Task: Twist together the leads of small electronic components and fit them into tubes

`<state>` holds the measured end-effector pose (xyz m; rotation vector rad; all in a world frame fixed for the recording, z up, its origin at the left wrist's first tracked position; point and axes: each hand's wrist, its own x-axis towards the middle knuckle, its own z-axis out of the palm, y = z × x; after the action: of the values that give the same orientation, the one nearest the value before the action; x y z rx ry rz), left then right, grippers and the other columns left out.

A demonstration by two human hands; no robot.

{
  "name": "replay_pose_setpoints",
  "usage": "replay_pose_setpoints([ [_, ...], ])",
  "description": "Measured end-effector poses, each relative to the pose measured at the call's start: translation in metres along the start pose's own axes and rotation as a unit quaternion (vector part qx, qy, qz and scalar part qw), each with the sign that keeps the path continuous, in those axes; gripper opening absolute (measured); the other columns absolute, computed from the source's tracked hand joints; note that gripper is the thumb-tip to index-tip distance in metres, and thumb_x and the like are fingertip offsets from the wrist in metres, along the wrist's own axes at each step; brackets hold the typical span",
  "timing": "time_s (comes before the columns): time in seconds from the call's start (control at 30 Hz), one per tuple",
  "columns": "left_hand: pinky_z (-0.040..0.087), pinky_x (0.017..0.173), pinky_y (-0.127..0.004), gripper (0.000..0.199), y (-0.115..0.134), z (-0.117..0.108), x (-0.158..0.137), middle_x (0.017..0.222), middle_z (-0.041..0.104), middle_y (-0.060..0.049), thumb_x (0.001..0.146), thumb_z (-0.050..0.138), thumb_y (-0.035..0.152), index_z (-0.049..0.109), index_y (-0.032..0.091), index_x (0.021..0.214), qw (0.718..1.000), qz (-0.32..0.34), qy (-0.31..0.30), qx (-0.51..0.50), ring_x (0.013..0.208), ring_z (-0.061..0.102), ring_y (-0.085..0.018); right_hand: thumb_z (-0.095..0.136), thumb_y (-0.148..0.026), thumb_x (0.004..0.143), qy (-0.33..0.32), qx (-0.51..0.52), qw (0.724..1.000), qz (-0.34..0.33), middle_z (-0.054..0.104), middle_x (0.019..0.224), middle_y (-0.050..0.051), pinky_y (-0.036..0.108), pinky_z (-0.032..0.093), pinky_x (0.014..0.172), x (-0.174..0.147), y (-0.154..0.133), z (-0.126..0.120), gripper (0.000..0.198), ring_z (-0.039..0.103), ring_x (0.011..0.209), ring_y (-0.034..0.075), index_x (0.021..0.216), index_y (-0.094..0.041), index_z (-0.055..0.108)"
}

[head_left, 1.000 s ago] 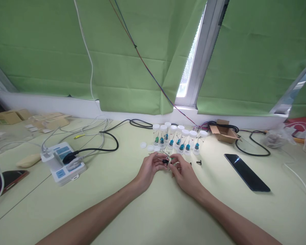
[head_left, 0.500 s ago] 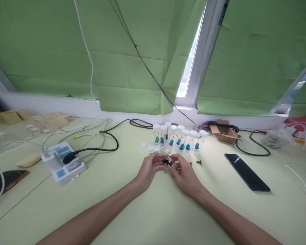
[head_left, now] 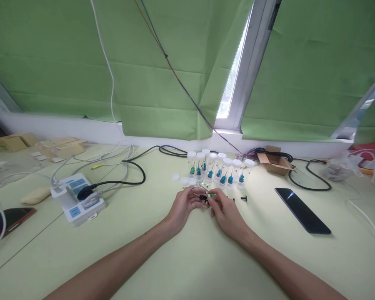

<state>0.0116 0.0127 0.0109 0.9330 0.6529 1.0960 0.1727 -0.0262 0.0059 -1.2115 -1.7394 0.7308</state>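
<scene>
Both hands meet at the middle of the table, in front of a cluster of clear vials. My left hand (head_left: 181, 210) has its fingers closed on a small black part (head_left: 203, 198), whose exact kind is too small to tell. Thumb and fingers of my right hand (head_left: 227, 211) pinch at a small green piece (head_left: 211, 195) right beside the black part. Whether the two pieces touch is unclear. Behind them stand several white-capped vials (head_left: 210, 166) holding blue or green pieces with thin stems. To the right of my right hand lies a small black T-shaped part (head_left: 243, 198).
Loose white round lids (head_left: 176, 177) lie left of the vials. A white power strip (head_left: 78, 204) with plugged cables sits at left. A black phone (head_left: 302, 211) and an open cardboard box (head_left: 274, 163) are at right. Another phone (head_left: 11, 223) lies far left.
A green piece now shows at my right fingertips, where it did not show before. My right fingers have shifted slightly around the black part; my left hand stays nearly still.
</scene>
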Motion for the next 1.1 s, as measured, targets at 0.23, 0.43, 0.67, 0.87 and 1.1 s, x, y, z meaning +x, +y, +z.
replay_pose_setpoints([
  [0.23,0.055,0.072,-0.035,0.034,-0.0001,0.0009,-0.0003,0.09,0.071,-0.014,0.089,0.052,0.036,0.073,0.009,0.085,1.0,0.002,0.011,-0.003,0.076,0.064,-0.022,0.051,-0.033,0.092,0.011,-0.021,1.0,-0.001,0.063,0.099,0.006,0.027,0.047,0.058,-0.0012,-0.0012,-0.0006,0.023,0.06,0.063,0.014,0.111,-0.021,0.052],
  [0.43,0.055,0.073,-0.035,0.036,-0.0011,-0.0003,-0.0002,0.09,0.071,-0.014,0.089,0.052,0.037,0.073,0.009,0.087,1.0,0.001,0.011,0.005,0.078,0.064,-0.023,0.052,-0.029,0.091,0.013,-0.026,0.999,-0.016,0.06,0.098,0.005,0.026,0.046,0.058,-0.0011,0.0013,0.0001,0.023,0.058,0.065,0.014,0.112,-0.02,0.052],
  [0.67,0.054,0.07,-0.034,0.036,0.0003,-0.0001,0.0006,0.087,0.071,-0.014,0.089,0.052,0.037,0.072,0.008,0.086,1.0,-0.004,0.004,0.004,0.068,0.064,-0.02,0.041,-0.031,0.097,-0.005,0.0,1.0,0.001,0.062,0.08,0.0,0.027,0.045,0.059,0.0008,0.0012,0.0004,0.019,0.057,0.058,0.014,0.11,-0.021,0.051],
  [0.87,0.054,0.071,-0.035,0.036,0.0001,0.0001,-0.0001,0.089,0.071,-0.014,0.089,0.052,0.037,0.073,0.008,0.087,1.0,0.0,0.009,0.003,0.073,0.065,-0.022,0.048,-0.033,0.094,0.006,-0.014,1.0,0.005,0.063,0.095,0.004,0.027,0.046,0.059,0.0004,-0.0012,0.0,0.021,0.059,0.061,0.013,0.11,-0.021,0.051],
  [1.1,0.055,0.072,-0.036,0.036,-0.0011,-0.0007,0.0005,0.089,0.071,-0.014,0.089,0.052,0.037,0.073,0.008,0.087,1.0,-0.002,0.014,0.009,0.076,0.064,-0.023,0.052,-0.029,0.091,0.006,-0.022,1.0,-0.011,0.059,0.1,0.005,0.027,0.046,0.058,-0.0013,0.0007,0.0001,0.024,0.058,0.065,0.013,0.113,-0.021,0.051],
])
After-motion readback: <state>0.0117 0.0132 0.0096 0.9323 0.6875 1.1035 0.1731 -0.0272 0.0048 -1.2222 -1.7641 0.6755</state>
